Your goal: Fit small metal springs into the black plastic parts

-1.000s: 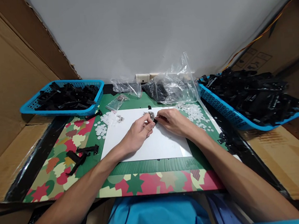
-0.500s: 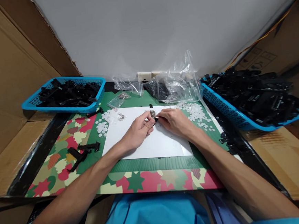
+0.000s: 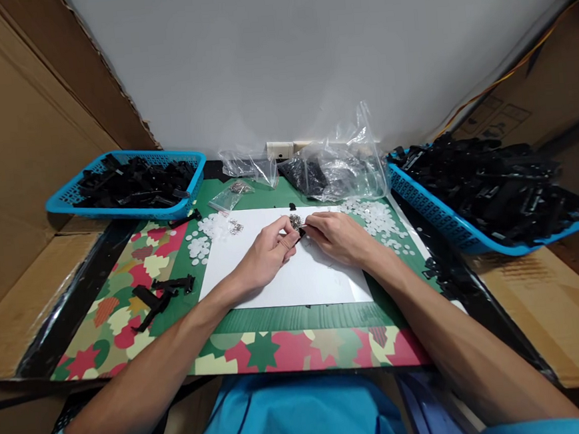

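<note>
Both hands meet over a white sheet in the middle of the table. My left hand pinches a small black part, mostly hidden by the fingers. Close on its right, my right hand has its fingers closed on something too small to make out. Just beyond the fingertips lies a small heap of metal pieces. Another little metal cluster rests at the sheet's upper left, beside white discs. More white discs are spread to the right.
Blue baskets of black parts stand at the left and right. Clear plastic bags lie along the wall. Loose black parts are on the patterned mat at left and at the right edge.
Both hands stay in nearly the same place, fingertips together. The pale sliver seen between them earlier is now harder to see. The view has shifted slightly.
</note>
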`<action>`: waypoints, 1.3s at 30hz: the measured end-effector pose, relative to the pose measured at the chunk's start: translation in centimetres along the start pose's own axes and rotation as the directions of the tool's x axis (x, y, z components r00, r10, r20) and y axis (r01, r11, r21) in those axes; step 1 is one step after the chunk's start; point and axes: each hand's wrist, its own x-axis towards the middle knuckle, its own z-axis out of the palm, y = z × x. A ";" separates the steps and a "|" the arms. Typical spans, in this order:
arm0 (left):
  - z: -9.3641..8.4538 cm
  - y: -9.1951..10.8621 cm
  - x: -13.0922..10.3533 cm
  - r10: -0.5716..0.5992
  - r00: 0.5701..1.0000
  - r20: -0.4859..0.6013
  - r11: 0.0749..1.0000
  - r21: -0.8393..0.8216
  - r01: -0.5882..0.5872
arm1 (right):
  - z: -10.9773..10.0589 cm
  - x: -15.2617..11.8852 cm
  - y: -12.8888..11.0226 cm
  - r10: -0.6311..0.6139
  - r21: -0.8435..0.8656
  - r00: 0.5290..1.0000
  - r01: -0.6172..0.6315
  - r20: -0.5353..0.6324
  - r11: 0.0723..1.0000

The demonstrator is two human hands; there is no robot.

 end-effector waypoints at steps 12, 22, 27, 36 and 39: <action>-0.1 0.0 0.1 0.014 0.999 0.033 0.999 -0.030 -0.013 | -0.6 0.0 0.7 0.091 0.183 0.995 -0.085 -0.025 0.979; 0.0 -0.2 0.1 0.016 1.000 0.018 1.000 -0.011 -0.015 | -0.4 0.3 0.1 0.153 0.241 0.987 -0.138 -0.045 0.961; 0.0 -0.3 0.1 0.019 1.000 0.020 1.000 -0.017 -0.019 | -0.4 0.4 -0.1 0.183 0.289 0.981 -0.158 -0.061 0.944; -0.1 -0.6 0.3 0.027 0.999 0.019 0.999 -0.019 -0.027 | -0.1 0.2 0.6 0.067 0.206 0.995 -0.050 -0.079 0.977; -0.2 -0.7 0.3 0.022 1.000 0.021 1.000 -0.014 -0.022 | 0.0 0.2 0.7 0.025 0.197 0.997 -0.010 -0.075 0.980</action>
